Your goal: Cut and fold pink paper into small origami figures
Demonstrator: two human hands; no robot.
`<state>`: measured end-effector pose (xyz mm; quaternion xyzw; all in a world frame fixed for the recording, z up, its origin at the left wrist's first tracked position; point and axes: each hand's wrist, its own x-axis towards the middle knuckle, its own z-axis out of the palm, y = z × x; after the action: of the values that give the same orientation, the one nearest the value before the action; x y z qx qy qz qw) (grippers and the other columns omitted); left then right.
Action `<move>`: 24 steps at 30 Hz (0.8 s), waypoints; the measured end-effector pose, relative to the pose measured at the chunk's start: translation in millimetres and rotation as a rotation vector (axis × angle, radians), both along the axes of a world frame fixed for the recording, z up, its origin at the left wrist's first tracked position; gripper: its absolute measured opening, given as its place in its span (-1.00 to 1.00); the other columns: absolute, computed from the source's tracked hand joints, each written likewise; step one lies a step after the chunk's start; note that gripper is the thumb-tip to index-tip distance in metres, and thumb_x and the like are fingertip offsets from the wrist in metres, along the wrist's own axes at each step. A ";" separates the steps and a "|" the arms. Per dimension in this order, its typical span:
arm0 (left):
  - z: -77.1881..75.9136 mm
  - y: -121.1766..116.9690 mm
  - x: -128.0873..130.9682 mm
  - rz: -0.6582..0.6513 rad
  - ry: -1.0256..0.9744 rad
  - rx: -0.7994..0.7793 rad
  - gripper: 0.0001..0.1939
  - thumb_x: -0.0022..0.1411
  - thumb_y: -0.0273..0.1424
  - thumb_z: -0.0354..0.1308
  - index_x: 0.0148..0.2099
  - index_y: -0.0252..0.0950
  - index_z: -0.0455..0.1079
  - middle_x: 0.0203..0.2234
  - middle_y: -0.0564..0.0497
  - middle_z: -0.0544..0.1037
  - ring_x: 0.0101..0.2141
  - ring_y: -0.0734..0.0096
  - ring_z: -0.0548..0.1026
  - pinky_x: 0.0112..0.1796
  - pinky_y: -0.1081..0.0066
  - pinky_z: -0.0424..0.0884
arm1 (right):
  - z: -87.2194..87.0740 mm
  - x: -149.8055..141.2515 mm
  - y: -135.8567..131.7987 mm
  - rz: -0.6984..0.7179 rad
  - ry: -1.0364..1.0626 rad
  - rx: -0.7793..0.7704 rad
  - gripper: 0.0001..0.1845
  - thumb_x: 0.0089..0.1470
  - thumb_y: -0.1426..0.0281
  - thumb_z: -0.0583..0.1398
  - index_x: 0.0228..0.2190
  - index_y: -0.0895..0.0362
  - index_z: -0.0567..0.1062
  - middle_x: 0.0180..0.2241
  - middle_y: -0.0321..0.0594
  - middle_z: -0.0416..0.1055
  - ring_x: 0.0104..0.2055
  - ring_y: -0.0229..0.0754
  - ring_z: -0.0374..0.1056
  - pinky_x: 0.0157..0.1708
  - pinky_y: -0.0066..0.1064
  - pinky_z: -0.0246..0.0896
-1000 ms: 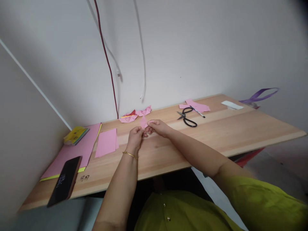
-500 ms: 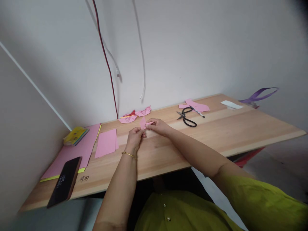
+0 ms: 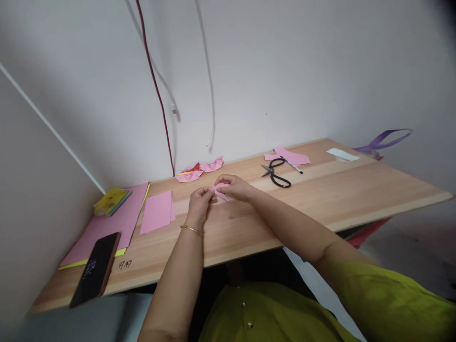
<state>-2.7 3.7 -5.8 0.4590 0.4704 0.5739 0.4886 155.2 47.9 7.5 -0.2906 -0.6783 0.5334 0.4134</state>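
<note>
A small folded piece of pink paper (image 3: 222,189) is held just above the wooden table, one pointed end slanting down to the right. My left hand (image 3: 201,202) pinches its left end between thumb and fingers. Over its right part, my right hand (image 3: 234,187) curls from behind, thumb and fingers closed on the paper. Part of the paper is hidden by the fingers. Behind my hands, against the wall, lie folded pink paper shapes (image 3: 213,165), one with red and yellow on it.
Pink rectangular sheets (image 3: 156,212) lie left of my hands. Further left are a large pink sheet (image 3: 123,223), a yellow packet (image 3: 111,201) and a phone (image 3: 95,268). Black-handled scissors (image 3: 276,173), a pen (image 3: 292,166) and pink scraps (image 3: 290,155) lie to the right. Cables hang on the wall.
The pink paper has turned: its upright point has gone down and a tip now points lower right. My right fingers have shifted over it; my left hand has barely moved.
</note>
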 end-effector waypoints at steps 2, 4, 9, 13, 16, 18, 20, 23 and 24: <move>0.3 -0.2 0.8 -0.008 -0.016 -0.001 -0.80 -0.06 -0.33 0.26 -0.45 -0.37 0.39 -0.65 0.10 0.40 -0.59 0.58 0.35 -0.46 0.51 0.30 | 0.5 -0.1 -0.4 0.005 0.001 0.005 -0.72 -0.19 0.33 0.26 -0.36 0.18 0.45 -0.40 -0.32 0.37 -0.37 -0.29 0.26 -0.33 -0.47 0.14; 0.6 -0.2 1.7 -0.018 -0.034 -0.004 -0.81 -0.07 -0.35 0.26 -0.44 -0.37 0.40 -0.64 0.09 0.41 -0.58 0.57 0.37 -0.44 0.50 0.32 | 0.8 -0.3 -0.7 0.006 0.010 0.007 -0.74 -0.18 0.31 0.26 -0.38 0.18 0.44 -0.41 -0.32 0.36 -0.38 -0.29 0.25 -0.33 -0.46 0.14; 2.1 -0.6 2.6 -0.004 -0.052 -0.019 -0.83 -0.09 -0.38 0.25 -0.43 -0.38 0.40 -0.65 0.09 0.41 -0.59 0.57 0.37 -0.47 0.50 0.31 | -0.5 -2.5 -0.8 0.027 0.052 -0.001 -0.77 -0.16 0.33 0.25 -0.40 0.19 0.43 -0.42 -0.32 0.35 -0.38 -0.31 0.26 -0.31 -0.46 0.15; 2.8 -1.4 3.2 0.029 -0.047 -0.025 -0.87 -0.09 -0.40 0.23 -0.48 -0.37 0.37 -0.71 0.09 0.39 -0.64 0.57 0.34 -0.53 0.52 0.26 | -2.5 -3.3 -0.3 0.069 0.069 -0.017 -0.81 -0.16 0.36 0.24 -0.43 0.20 0.44 -0.45 -0.32 0.36 -0.40 -0.32 0.26 -0.32 -0.46 0.15; 2.8 -1.7 4.4 0.041 -0.053 -0.027 -0.89 -0.09 -0.42 0.20 -0.52 -0.35 0.34 -0.73 0.10 0.38 -0.66 0.56 0.33 -0.55 0.52 0.25 | -3.1 -3.3 -0.2 0.090 0.075 -0.026 -0.84 -0.16 0.37 0.24 -0.46 0.20 0.44 -0.46 -0.32 0.36 -0.40 -0.33 0.26 -0.32 -0.46 0.15; 2.9 -1.8 5.4 0.040 -0.063 -0.032 -0.89 -0.08 -0.43 0.18 -0.53 -0.34 0.31 -0.74 0.11 0.37 -0.68 0.56 0.32 -0.57 0.52 0.24 | -3.1 -3.5 0.0 0.099 0.073 -0.032 -0.85 -0.15 0.36 0.25 -0.48 0.20 0.44 -0.47 -0.33 0.36 -0.41 -0.33 0.27 -0.31 -0.46 0.15; 3.6 -2.2 5.9 0.032 -0.073 -0.038 -0.90 -0.08 -0.43 0.17 -0.53 -0.34 0.30 -0.74 0.11 0.36 -0.68 0.56 0.32 -0.58 0.52 0.23 | -3.1 -3.5 0.6 0.109 0.067 -0.039 -0.84 -0.15 0.35 0.25 -0.50 0.20 0.45 -0.48 -0.33 0.37 -0.42 -0.33 0.27 -0.31 -0.46 0.16; 5.2 -3.0 5.1 0.005 -0.083 -0.046 -0.90 -0.08 -0.42 0.17 -0.49 -0.34 0.32 -0.72 0.11 0.37 -0.67 0.57 0.33 -0.57 0.52 0.26 | -3.4 -2.3 2.7 0.116 0.053 -0.045 -0.83 -0.16 0.34 0.26 -0.51 0.21 0.45 -0.49 -0.32 0.39 -0.42 -0.33 0.28 -0.32 -0.46 0.17; 5.7 -3.2 4.5 -0.007 -0.082 -0.051 -0.89 -0.08 -0.41 0.17 -0.46 -0.35 0.34 -0.70 0.11 0.38 -0.65 0.56 0.35 -0.55 0.51 0.28 | -3.6 -1.5 3.5 0.116 0.048 -0.047 -0.82 -0.16 0.34 0.27 -0.51 0.21 0.46 -0.49 -0.32 0.40 -0.42 -0.33 0.28 -0.33 -0.46 0.17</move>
<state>1.8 0.5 0.0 0.4240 0.4627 0.5782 0.5213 153.7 51.3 3.9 -0.2477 -0.6713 0.5788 0.3912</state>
